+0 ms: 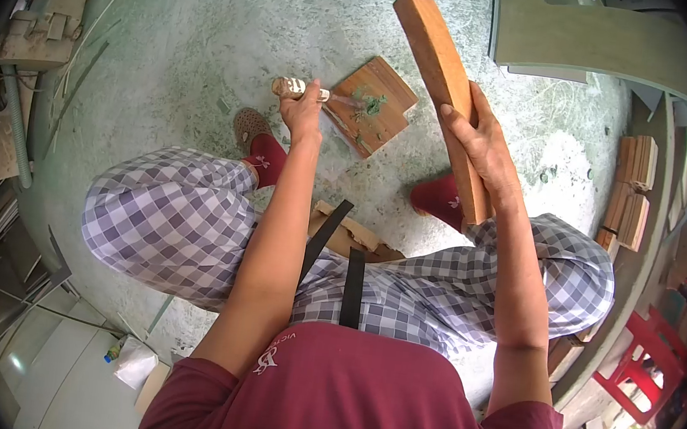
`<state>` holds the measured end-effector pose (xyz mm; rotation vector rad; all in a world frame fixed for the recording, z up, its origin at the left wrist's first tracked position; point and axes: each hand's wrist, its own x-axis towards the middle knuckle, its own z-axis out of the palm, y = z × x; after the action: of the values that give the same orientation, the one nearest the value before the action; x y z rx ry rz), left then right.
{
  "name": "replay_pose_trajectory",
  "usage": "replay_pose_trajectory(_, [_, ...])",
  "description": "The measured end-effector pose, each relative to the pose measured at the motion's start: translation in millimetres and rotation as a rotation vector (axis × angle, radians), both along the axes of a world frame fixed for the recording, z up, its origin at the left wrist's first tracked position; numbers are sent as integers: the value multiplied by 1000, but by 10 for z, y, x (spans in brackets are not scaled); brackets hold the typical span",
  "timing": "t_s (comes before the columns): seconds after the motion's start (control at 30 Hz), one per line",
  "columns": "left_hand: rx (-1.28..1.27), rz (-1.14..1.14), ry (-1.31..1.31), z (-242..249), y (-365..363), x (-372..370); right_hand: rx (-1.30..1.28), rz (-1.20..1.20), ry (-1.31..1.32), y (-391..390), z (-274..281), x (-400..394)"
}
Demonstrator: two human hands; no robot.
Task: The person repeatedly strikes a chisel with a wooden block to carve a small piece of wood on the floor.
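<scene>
My left hand (302, 114) is closed around the pale, worn handle of a putty knife (291, 87). Its narrow blade points right, over a brown wooden board (392, 91) on the floor. At the blade's tip lies a small heap of green paste (373, 104), with more green smears lower on the board. My right hand (485, 146) grips a long reddish-brown wooden bar (438, 47), thumb on one side and fingers on the other. The bar slants, its far end up and to the left, its near end close to my right knee.
Beneath me is a scuffed, pale green floor (210, 50). Stacked wooden blocks (638, 162) and a red plastic stool (637, 367) are on the right. A dusty wooden stand with a hose (15, 109) is at left. A greenish panel (596, 40) juts in at upper right.
</scene>
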<state>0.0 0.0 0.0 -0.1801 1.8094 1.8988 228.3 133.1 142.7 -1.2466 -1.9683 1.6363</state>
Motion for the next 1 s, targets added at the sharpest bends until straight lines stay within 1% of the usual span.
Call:
replay_pose_trajectory(0.07, [-12, 137, -5, -42, -8, 62, 37, 48, -111, -28, -23, 4])
replay_pose_trajectory(0.1, [-24, 135, -19, -45, -9, 178, 26, 46, -126, -23, -39, 82])
replay_pose_trajectory(0.17, [-34, 143, -9, -10, 45, 176, 76, 78, -163, -36, -57, 52])
replay_pose_trajectory(0.2, [-30, 143, -10, -62, 49, 179, 103, 102, -192, -113, 69, 10])
replay_pose_trajectory(0.27, [15, 68, 124, -213, 109, 156, 151, 218, -220, -263, 372, -145])
replay_pose_trajectory(0.3, [20, 62, 122, -111, 149, 205, 173, 286, -240, -358, 517, -229])
replay_pose_trajectory(0.37, [-286, -94, 201, 461, 167, 447, 511, 480, -86, -653, 727, -333])
replay_pose_trajectory(0.4, [-439, -175, 243, 742, 182, 550, 643, 520, 44, -803, 813, -391])
replay_pose_trajectory(0.43, [-589, -257, 289, 863, 193, 591, 777, 557, 177, -934, 891, -442])
replay_pose_trajectory(0.47, [-124, 33, 445, -98, 225, 503, 775, 666, 183, -1032, 970, -470])
replay_pose_trajectory(0.5, [-121, 25, 444, -84, 227, 527, 773, 779, 189, -1100, 1020, -490])
replay_pose_trajectory(0.53, [-84, 15, 429, -53, 228, 569, 752, 737, 311, -1142, 954, -491])
replay_pose_trajectory(0.57, [-48, 10, 413, -143, 219, 580, 754, 740, 305, -1125, 821, -482])
replay_pose_trajectory(0.6, [-20, -56, 315, -252, 191, 551, 833, 704, 225, -1055, 645, -467])
replay_pose_trajectory(0.63, [-15, -46, 312, -242, 186, 558, 912, 670, 148, -963, 484, -462])
replay_pose_trajectory(0.67, [-46, -111, 347, -270, 163, 579, 828, 692, -218, -803, 324, -475])
replay_pose_trajectory(0.7, [-79, -174, 383, -266, 122, 603, 728, 697, -577, -693, 285, -510])
replay_pose_trajectory(0.73, [-114, -248, 426, -259, 103, 602, 733, 696, -571, -704, 269, -496])
replay_pose_trajectory(0.8, [-185, -402, 508, -291, 127, 606, 781, 543, -339, -762, 254, -430])
replay_pose_trajectory(0.83, [-203, -424, 487, -227, 82, 692, 794, 598, -253, -885, 434, -403])
replay_pose_trajectory(0.87, [-100, -210, 462, -155, 173, 727, 825, 650, -166, -968, 644, -419])
replay_pose_trajectory(0.9, [16, 15, 444, -109, 312, 708, 838, 615, 44, -1056, 756, -447])
replay_pose_trajectory(0.93, [32, -32, 456, -143, 287, 673, 735, 690, 118, -1126, 826, -463])
replay_pose_trajectory(0.97, [29, -31, 455, -171, 276, 693, 732, 692, 119, -1122, 850, -456])
replay_pose_trajectory(1.0, [43, -3, 472, -268, 275, 677, 832, 689, 162, -1100, 864, -477])
